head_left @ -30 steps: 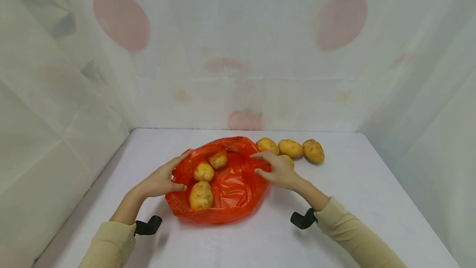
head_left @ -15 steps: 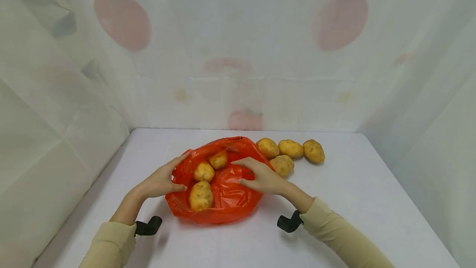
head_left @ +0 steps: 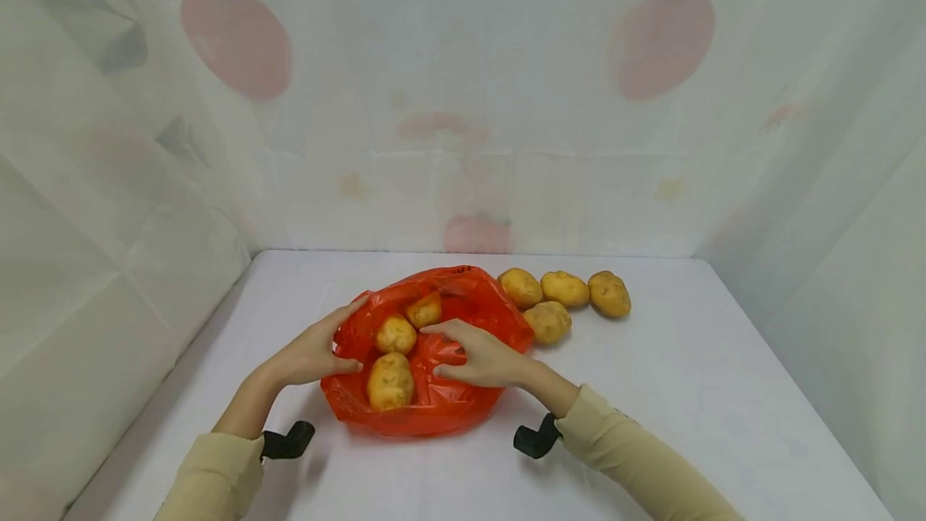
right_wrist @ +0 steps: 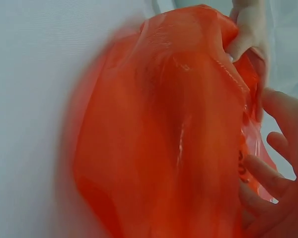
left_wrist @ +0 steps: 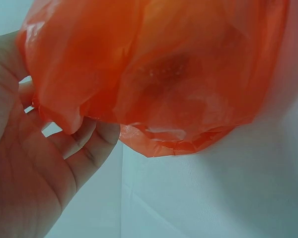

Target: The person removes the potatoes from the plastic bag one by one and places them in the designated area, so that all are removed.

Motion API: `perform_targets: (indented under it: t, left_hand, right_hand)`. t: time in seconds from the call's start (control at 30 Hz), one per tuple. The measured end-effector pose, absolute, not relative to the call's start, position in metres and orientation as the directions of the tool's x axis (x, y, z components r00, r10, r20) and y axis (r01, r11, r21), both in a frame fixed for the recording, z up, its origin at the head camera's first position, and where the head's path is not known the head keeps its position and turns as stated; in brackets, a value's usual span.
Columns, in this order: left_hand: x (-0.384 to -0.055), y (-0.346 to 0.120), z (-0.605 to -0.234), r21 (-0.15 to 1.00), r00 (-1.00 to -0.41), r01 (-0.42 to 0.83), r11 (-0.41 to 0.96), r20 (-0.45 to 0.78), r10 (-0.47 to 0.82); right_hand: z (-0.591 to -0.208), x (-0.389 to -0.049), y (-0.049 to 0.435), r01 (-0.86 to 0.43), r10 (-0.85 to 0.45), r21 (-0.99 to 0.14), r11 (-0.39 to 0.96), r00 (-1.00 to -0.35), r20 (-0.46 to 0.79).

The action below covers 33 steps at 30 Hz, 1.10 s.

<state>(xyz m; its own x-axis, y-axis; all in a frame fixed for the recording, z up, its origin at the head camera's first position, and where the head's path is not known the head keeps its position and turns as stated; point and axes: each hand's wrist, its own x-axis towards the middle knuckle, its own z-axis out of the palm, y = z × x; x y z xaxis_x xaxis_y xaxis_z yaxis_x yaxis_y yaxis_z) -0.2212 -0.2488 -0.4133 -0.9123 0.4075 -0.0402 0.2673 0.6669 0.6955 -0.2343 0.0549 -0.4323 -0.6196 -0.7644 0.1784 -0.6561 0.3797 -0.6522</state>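
A red plastic bag [head_left: 423,422] lies wide-mouthed on the table, with three potatoes visible inside: a large one [head_left: 391,382] at the front left, a smaller one [head_left: 395,334] behind it, and another [head_left: 424,310] farther back. My left hand [head_left: 314,354] holds the bag's left rim, thumb on one side and fingers on the other; the left wrist view shows these fingers [left_wrist: 92,148] partly behind the plastic. Over the bag's mouth, my right hand [head_left: 481,356] has loosely spread fingers and holds nothing. Its fingertips are close to the potatoes. In the right wrist view its fingers [right_wrist: 265,176] lie beside the plastic.
Outside the bag, on its right, one potato [head_left: 548,322] sits by the rim. Behind it stand three more in a row: one near the bag [head_left: 521,288], a middle one [head_left: 565,289] and a right one [head_left: 610,294]. Pale printed curtains [head_left: 571,199] surround the white table [head_left: 680,392].
My right hand has moved left from the bag's right rim to over its mouth, uncovering the potato beside the bag. My left hand, the bag and the potatoes have stayed put.
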Motion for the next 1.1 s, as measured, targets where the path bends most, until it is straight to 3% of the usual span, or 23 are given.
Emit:
perform_targets:
  t: [0.5, 1.1]
  left_hand:
    - [-0.221, -0.249, -0.413, 0.693, -0.913, 0.271, 0.668, -0.035, 0.407]
    - [-0.221, -0.248, -0.414, 0.696, -0.911, 0.271, 0.665, -0.038, 0.411]
  right_hand:
    - [-0.442, -0.232, 0.025, -0.678, -0.813, -0.629, 0.380, -0.569, 0.122]
    - [-0.451, -0.222, 0.000, -0.659, -0.792, -0.583, 0.476, -0.609, 0.040]
